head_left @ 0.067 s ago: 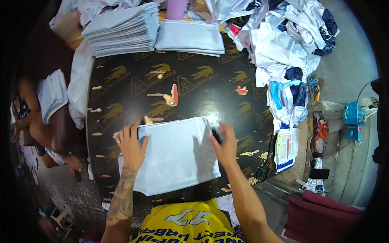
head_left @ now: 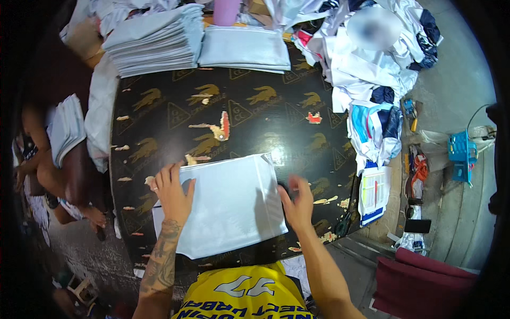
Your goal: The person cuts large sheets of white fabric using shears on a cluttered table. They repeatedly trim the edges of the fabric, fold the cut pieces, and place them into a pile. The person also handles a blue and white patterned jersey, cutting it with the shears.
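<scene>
A flat pile of folded white fabric [head_left: 228, 210] lies slightly askew in front of me, its layered edges showing at the top. My left hand [head_left: 172, 194] rests on its left side, fingers stretched out and the thumb spread over the top sheet; a ring is on one finger. Just beyond the right edge is my right hand [head_left: 298, 204], its thumb near the fabric and the fingers apart from it, slightly curled. I see nothing held in it. Its shadow falls across the white top.
A dark worn tabletop [head_left: 255, 122] carries a tall folded white stack [head_left: 154, 45], a lower stack [head_left: 244, 48] and a pink cylinder [head_left: 227, 11]. Rumpled white and navy garments [head_left: 366, 58], papers [head_left: 374, 194] and scissors [head_left: 343, 224] line the right. Another person [head_left: 58, 170] sits at left.
My right hand has drawn slightly to the right, away from the fabric's edge. My left hand stays on the pile. The whole view has shifted a little.
</scene>
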A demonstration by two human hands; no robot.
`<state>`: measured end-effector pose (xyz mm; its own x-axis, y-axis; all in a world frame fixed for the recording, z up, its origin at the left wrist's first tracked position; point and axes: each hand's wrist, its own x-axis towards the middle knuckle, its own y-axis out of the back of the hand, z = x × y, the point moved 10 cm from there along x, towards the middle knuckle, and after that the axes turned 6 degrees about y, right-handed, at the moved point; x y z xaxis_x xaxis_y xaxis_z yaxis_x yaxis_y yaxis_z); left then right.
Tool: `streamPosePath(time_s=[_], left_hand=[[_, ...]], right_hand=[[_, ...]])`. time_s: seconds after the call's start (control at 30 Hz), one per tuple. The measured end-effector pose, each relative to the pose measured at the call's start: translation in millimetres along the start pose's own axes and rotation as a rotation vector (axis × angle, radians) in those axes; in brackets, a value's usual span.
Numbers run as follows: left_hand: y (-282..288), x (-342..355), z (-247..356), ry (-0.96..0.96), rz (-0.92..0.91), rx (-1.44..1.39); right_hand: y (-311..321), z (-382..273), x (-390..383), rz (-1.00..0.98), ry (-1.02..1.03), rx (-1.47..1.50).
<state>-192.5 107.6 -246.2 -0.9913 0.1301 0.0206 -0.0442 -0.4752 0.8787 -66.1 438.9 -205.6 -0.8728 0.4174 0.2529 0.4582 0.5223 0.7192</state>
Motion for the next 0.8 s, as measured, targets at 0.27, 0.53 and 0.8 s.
streamPosePath(time_s=[0.27,0.53,0.8], left_hand=[[-125,42,175,-0.592,-0.326,0.047],[87,72,268,-0.529,-0.430,-0.877],[-20,-60,197,-0.343,0.043,-0.557]], right_hand=[[-21,86,-219,-0.151,-1.215,0.828],[197,21,-60,0.194,-0.334,0.663],[198,89,-45,0.086,0.093,-0.031]])
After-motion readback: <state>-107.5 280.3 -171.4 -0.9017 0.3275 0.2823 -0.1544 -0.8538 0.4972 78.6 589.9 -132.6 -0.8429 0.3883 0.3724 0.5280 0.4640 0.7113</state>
